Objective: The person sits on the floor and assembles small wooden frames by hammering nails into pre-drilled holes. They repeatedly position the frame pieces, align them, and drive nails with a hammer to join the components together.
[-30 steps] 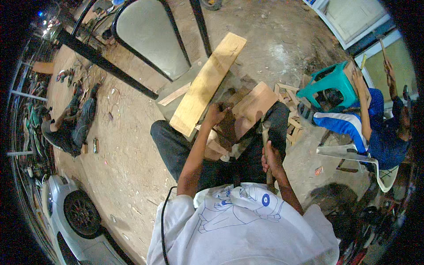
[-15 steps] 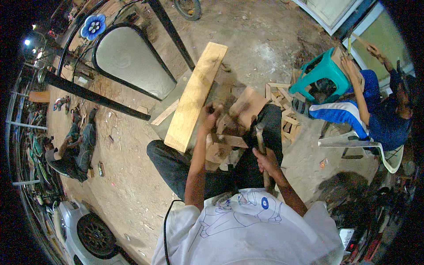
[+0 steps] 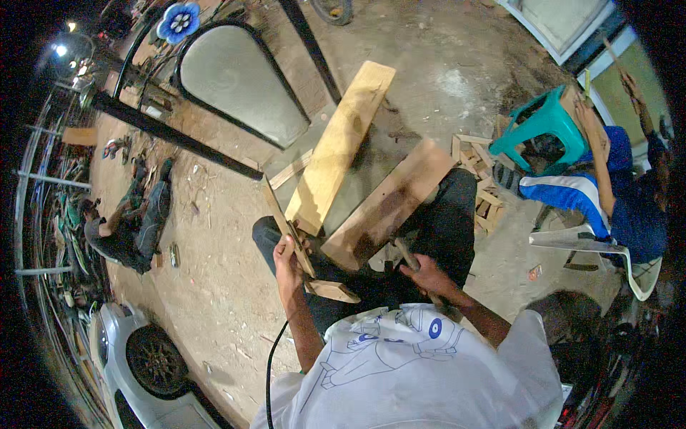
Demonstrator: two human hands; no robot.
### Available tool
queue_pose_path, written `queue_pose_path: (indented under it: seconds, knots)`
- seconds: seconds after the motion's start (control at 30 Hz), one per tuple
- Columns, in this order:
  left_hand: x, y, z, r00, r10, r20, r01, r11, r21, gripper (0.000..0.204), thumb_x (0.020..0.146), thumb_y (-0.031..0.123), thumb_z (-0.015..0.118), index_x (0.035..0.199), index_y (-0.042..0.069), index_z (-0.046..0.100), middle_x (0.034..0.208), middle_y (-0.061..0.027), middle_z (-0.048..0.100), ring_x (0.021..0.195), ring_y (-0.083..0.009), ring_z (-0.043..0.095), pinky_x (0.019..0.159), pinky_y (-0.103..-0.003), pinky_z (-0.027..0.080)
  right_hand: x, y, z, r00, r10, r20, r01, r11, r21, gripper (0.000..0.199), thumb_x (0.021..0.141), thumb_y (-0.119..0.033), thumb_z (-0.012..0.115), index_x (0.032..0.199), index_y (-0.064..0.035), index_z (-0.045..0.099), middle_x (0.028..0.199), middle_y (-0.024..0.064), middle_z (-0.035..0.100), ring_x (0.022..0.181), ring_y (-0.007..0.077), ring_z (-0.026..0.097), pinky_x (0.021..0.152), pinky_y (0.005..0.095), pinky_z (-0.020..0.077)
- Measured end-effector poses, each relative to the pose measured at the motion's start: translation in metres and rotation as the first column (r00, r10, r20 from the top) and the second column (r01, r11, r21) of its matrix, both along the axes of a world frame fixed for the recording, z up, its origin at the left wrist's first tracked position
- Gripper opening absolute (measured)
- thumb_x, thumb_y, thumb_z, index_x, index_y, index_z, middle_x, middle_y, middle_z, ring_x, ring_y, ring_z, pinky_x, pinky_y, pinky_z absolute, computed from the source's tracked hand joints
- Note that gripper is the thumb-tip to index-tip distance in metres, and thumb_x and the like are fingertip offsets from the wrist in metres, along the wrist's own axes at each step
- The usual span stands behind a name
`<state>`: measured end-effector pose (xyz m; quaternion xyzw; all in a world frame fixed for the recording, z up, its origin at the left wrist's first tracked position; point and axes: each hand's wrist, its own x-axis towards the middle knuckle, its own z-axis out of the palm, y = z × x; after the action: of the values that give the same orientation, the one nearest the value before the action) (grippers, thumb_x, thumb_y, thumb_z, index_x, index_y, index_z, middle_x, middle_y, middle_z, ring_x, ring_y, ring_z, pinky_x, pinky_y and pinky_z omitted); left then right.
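Observation:
My left hand [image 3: 288,263] is closed round a narrow wooden strip [image 3: 274,207], whose near end meets a short wooden block [image 3: 333,290] at an angle. In my right hand [image 3: 427,276], the fingers wrap the wooden handle of a hammer [image 3: 406,254]; its head is hard to make out beside the dark trousers. A wide brown board [image 3: 389,204] lies slanted in front of me, over my lap and right knee. Left of that rests a long pale yellow plank [image 3: 344,143], its near end by my left knee.
A chair with black frame and grey seat [image 3: 239,79] lies ahead left. Wooden offcuts [image 3: 488,207] are piled right of my knee. Another person [image 3: 625,186] sits on the right behind a green stool [image 3: 547,136]; one more [image 3: 125,232] sits far left. A car [image 3: 146,372] stands lower left.
My left hand has moved left and nearer, and the wooden strip now shows in it. The brown board lies flatter and more fully in view. My right hand stays on the hammer.

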<state>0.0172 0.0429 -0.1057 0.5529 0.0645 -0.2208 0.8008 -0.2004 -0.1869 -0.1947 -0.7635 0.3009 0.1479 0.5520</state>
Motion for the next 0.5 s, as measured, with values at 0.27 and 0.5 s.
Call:
queue_pose_path:
  seconds: [0.27,0.5]
  knots:
    - [-0.017,0.003,-0.007,0.996,0.008,-0.084,0.001,0.995,0.104,0.023,0.093,0.023,0.058,0.098,0.000,0.062,0.082,-0.0024,0.063,0.069,-0.0106,0.057,0.065,-0.025,0.046,0.054,-0.009,0.009,0.998,0.025,0.064,-0.024,0.999,-0.022,0.040,0.083,-0.037,0.068,0.100,-0.0005,0.062,0.076,0.0098,0.063,0.070,0.0198,0.060,0.066,0.0357,0.0492]
    - [-0.026,-0.020,-0.024,0.967,-0.218,-0.129,0.247,0.922,0.298,0.023,0.088,0.023,0.065,0.098,0.002,0.066,0.076,0.0013,0.060,0.066,-0.0076,0.052,0.060,-0.023,0.040,0.113,-0.029,-0.034,0.957,0.091,0.276,-0.014,0.963,-0.268,0.041,0.082,-0.035,0.069,0.104,-0.0013,0.060,0.068,0.0101,0.061,0.057,0.0212,0.061,0.053,0.0361,0.0480]
